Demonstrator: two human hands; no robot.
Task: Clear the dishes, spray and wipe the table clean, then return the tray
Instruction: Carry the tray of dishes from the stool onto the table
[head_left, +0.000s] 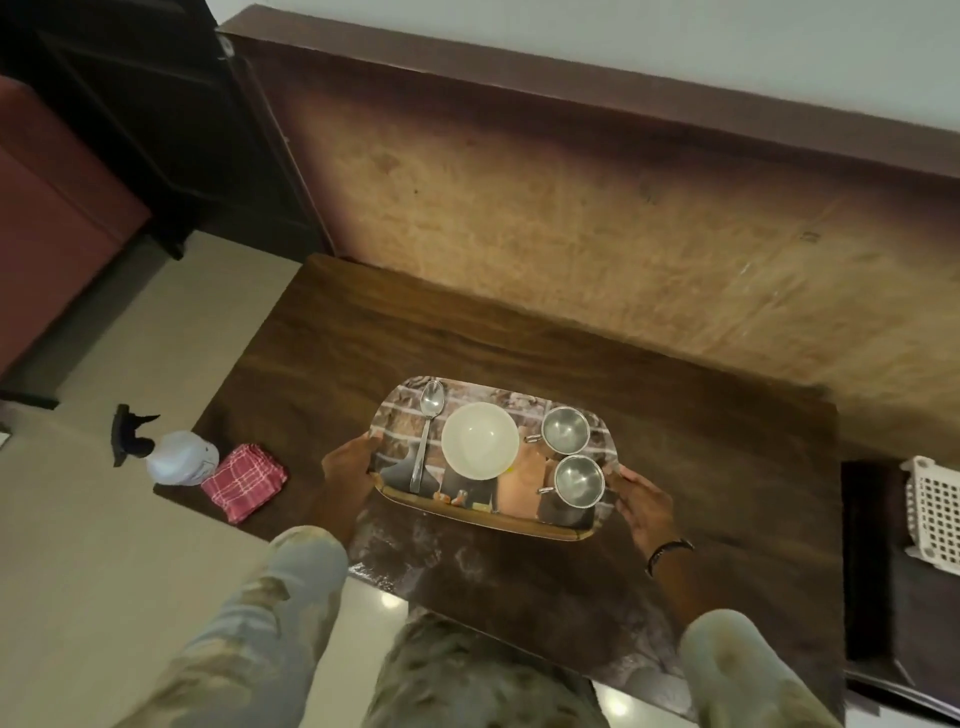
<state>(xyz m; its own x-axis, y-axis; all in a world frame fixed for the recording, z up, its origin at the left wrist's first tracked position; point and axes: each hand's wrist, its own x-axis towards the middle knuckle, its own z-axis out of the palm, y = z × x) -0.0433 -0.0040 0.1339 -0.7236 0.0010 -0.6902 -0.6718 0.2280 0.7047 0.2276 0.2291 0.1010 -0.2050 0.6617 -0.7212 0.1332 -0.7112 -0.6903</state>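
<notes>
Left hand (347, 464) grips the left edge of the tray (395, 410), fingers curled round its rim. At the table's (675, 441) left corner stand a spray bottle (176, 457) and, touching it, a folded red checked cloth (243, 480). On the tray lie a spoon (427, 431), a white bowl (480, 440) and two steel cups (565, 428), one behind the other. Right hand (640, 501) holds the tray's right edge. A white basket (932, 512) sits far right, off the table.
</notes>
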